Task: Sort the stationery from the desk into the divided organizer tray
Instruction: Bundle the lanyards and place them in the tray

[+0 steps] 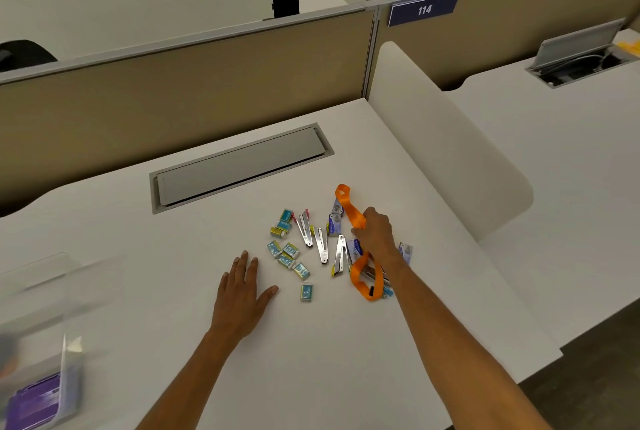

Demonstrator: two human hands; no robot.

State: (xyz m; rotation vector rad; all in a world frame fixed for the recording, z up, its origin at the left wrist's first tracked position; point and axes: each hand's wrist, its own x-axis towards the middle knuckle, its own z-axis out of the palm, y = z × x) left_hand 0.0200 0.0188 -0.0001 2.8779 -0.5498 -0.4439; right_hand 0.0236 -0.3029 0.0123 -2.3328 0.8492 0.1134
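Stationery lies in a heap on the white desk (311,360): several small blue and yellow staple boxes (286,251), three opened silver staplers (322,244), purple-and-white packets (334,224) and an orange lanyard (350,211). My right hand (375,232) grips the lanyard over the right side of the heap; the strap loops up behind it and down under my wrist. My left hand (242,294) rests flat on the desk, fingers spread, just left of the boxes. The clear organizer tray (52,294) is blurred at the left edge, with a purple item (34,402) in its near part.
A closed grey cable hatch (242,166) is set into the desk behind the heap. A beige partition (173,90) backs the desk and a white divider (443,152) stands on the right. The neighbouring desk has an open cable box (581,59).
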